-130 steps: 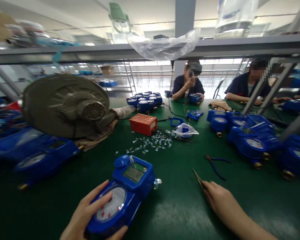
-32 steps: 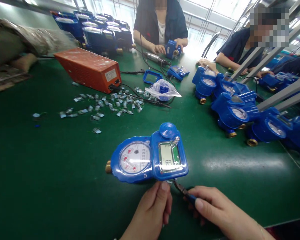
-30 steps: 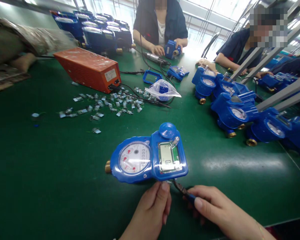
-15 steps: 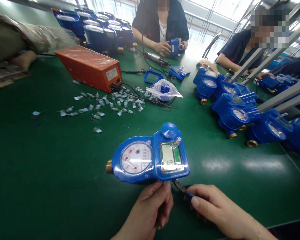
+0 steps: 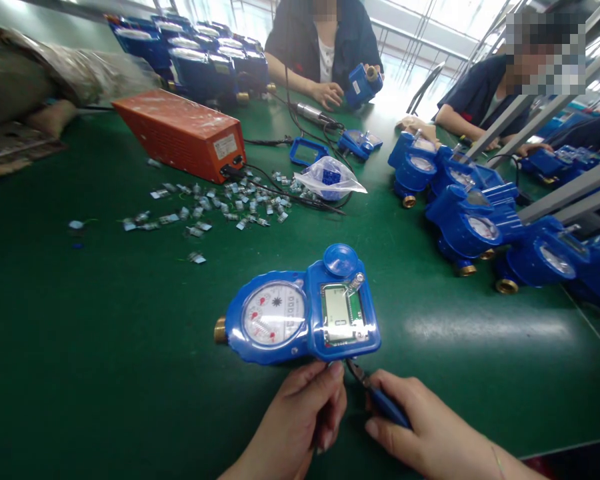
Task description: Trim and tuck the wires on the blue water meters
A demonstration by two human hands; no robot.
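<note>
A blue water meter [image 5: 267, 317] lies on the green table, with a round dial at its left and a small lit display at its right. Its round blue cap stands at the back edge, and a brass fitting sticks out on the left. My left hand [image 5: 300, 413] is closed in a pinch just below the meter's near edge; what sits between thumb and finger is mostly hidden. In my right hand [image 5: 415, 420] is a pair of blue-handled pliers [image 5: 387, 405], their dark jaws close to the meter's near edge by my left fingertips.
Small clear seals with pale tags [image 5: 240, 207] are scattered behind the meter, beside an orange box [image 5: 180, 133] with cables and a plastic bag [image 5: 330, 179] of blue pieces. More blue meters [image 5: 470, 223] stand right and back left. A co-worker [image 5: 325, 53] handles a meter opposite.
My right fingers have loosened and shifted on the pliers, so more of the blue handle shows. The display reading has changed. Across the table, the co-worker has tilted and raised their meter.
</note>
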